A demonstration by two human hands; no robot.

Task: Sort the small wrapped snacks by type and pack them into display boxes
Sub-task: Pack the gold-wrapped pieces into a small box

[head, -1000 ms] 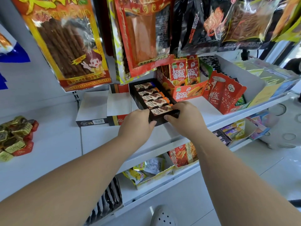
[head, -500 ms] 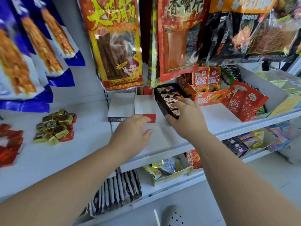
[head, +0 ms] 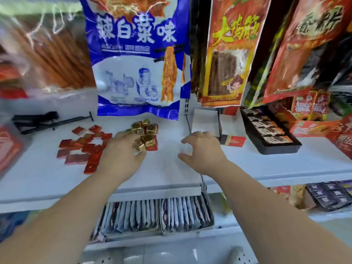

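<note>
Here, left hand (head: 122, 151) touches gold-foil cubes (head: 145, 130) (red squares (head: 83, 147) beside).

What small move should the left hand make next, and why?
Probably close the left hand on a few gold-wrapped snacks: its fingers reach that pile, which sits beside the spread of red snacks, and the white-lined box near the right hand looks empty.

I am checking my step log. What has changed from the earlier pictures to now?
Both hands left the black box and moved left. The left hand now reaches the gold snacks; whether it grips any is unclear. The right hand hovers open over the shelf. The box, gold snacks and red packets stayed put.
</note>
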